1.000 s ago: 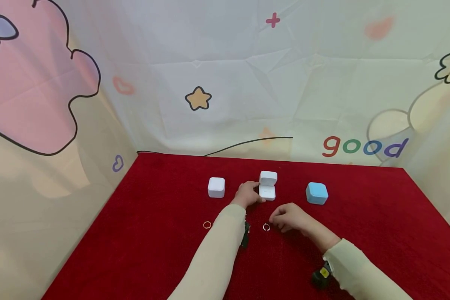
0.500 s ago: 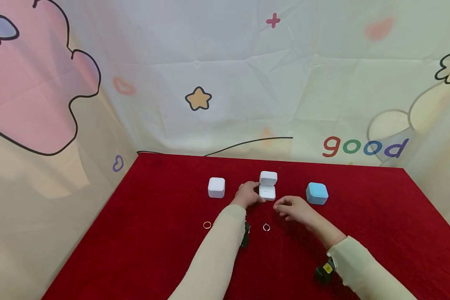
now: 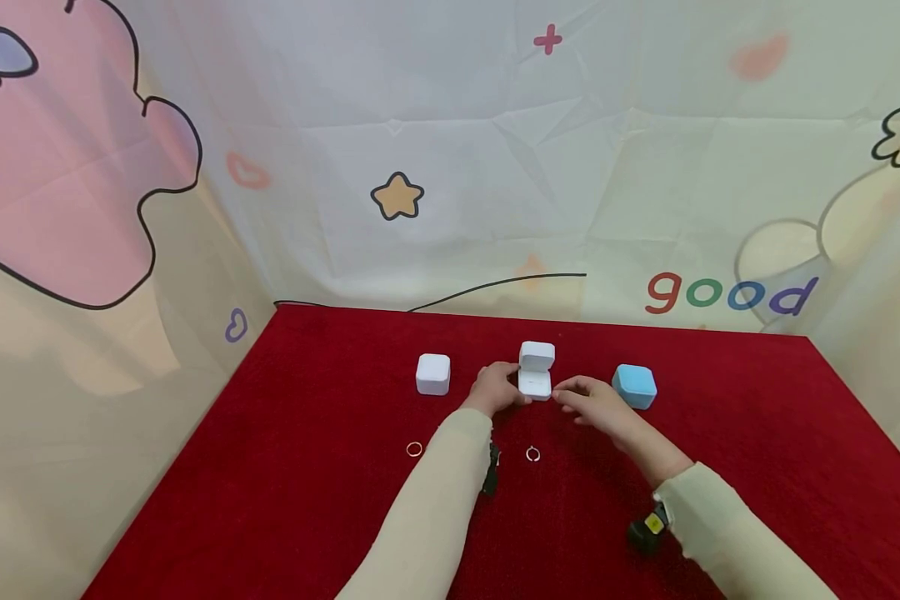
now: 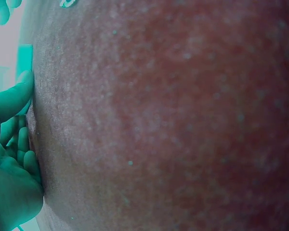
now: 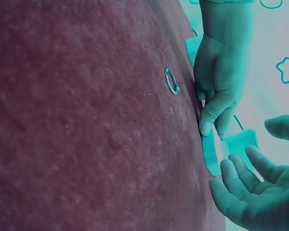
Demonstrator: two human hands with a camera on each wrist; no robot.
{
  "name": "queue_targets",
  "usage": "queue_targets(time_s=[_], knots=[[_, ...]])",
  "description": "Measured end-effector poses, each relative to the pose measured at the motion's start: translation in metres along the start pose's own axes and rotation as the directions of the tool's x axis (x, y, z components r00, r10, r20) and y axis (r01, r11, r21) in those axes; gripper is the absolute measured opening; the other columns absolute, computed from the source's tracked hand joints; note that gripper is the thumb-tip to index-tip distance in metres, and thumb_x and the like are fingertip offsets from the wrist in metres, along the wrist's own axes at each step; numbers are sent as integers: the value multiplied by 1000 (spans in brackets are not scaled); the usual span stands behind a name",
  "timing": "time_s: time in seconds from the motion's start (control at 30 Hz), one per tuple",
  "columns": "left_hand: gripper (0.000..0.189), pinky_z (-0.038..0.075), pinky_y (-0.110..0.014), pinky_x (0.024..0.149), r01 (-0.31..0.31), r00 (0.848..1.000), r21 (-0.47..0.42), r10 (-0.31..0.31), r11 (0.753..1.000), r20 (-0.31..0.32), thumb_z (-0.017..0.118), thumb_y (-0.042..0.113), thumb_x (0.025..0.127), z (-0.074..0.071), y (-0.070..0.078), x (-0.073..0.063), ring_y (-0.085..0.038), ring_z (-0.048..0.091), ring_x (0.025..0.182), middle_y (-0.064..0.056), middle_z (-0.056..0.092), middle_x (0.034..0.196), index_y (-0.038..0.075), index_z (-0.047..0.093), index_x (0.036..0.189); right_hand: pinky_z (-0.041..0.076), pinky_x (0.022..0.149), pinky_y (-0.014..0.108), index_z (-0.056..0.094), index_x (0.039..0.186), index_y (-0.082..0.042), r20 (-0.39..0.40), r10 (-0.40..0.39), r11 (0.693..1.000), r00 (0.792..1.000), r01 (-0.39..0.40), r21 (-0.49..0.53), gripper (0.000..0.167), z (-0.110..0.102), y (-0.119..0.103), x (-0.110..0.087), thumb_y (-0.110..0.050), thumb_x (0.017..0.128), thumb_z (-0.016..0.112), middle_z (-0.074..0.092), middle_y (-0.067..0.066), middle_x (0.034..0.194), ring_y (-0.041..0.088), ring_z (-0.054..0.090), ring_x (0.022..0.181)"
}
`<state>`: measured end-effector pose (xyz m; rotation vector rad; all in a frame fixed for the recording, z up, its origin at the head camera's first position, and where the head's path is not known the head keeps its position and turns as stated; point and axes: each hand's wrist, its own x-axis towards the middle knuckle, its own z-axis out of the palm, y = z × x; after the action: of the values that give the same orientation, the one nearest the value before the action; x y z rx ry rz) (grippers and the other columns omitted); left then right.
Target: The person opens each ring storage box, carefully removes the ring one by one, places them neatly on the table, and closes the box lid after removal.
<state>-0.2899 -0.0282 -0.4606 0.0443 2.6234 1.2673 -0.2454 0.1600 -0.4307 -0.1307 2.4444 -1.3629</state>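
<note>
A white ring box (image 3: 537, 357) stands with its lid raised toward the back of the red cloth. My left hand (image 3: 493, 390) grips its left side, thumb at the front. On the box's other side is my right hand (image 3: 594, 407), fingertips close to its front right corner. The right wrist view shows that hand's fingers (image 5: 226, 190) loosely spread with nothing between them. Nearer to me lie a silver open-ended ring (image 3: 533, 453) and, left of my sleeve, a gold ring (image 3: 414, 449). The left wrist view catches my left thumb (image 4: 17, 96) against the box.
A closed white box (image 3: 432, 375) stands to the left, and a light blue box (image 3: 634, 387) just beyond my right hand. The red cloth (image 3: 307, 492) ends at a printed curtain (image 3: 457, 233) behind. My left sleeve (image 3: 423, 517) covers part of the cloth.
My right hand has moved away from beside the silver ring, forward to the white box's right front corner. The left hand and the box have stayed in place.
</note>
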Motion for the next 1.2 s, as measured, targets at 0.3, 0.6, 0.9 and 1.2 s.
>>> queue_targets(time_s=[0.3, 0.6, 0.9, 1.2], knots=[[63, 47, -45, 113, 7, 1000, 6, -7, 1000, 1, 81, 10, 87, 0, -1, 2, -29, 50, 135, -12, 57, 149, 8, 58, 145, 55, 83, 29, 55, 135, 6, -76, -9, 1000, 997, 10, 13, 46, -1, 0, 9, -30, 106, 53, 60, 27, 131, 30, 61, 112], [63, 45, -46, 115, 14, 1000, -11, -14, 1000, 12, 79, 10, 87, 0, 0, 1, -29, 50, 136, -13, 56, 149, 8, 57, 146, 56, 89, 31, 50, 139, 5, -110, -9, 999, 994, 13, 35, 48, -2, -1, 19, -31, 107, 52, 57, 28, 136, 35, 59, 119], [63, 45, -45, 115, 11, 1000, 1, -11, 1000, 13, 80, 9, 87, -1, 2, 0, -29, 51, 137, -12, 56, 151, 7, 57, 146, 57, 99, 39, 46, 144, 6, -112, 11, 999, 994, -6, 48, 55, -4, -2, 25, -34, 108, 49, 53, 29, 143, 40, 58, 125], [63, 46, -44, 115, 6, 1000, -1, -6, 1000, 14, 80, 10, 87, -1, 1, 1, -28, 52, 136, -12, 56, 151, 7, 57, 146, 51, 110, 47, 40, 152, 3, -103, 41, 997, 994, -35, 66, 61, -5, -3, 34, -39, 108, 46, 47, 27, 153, 41, 54, 134]])
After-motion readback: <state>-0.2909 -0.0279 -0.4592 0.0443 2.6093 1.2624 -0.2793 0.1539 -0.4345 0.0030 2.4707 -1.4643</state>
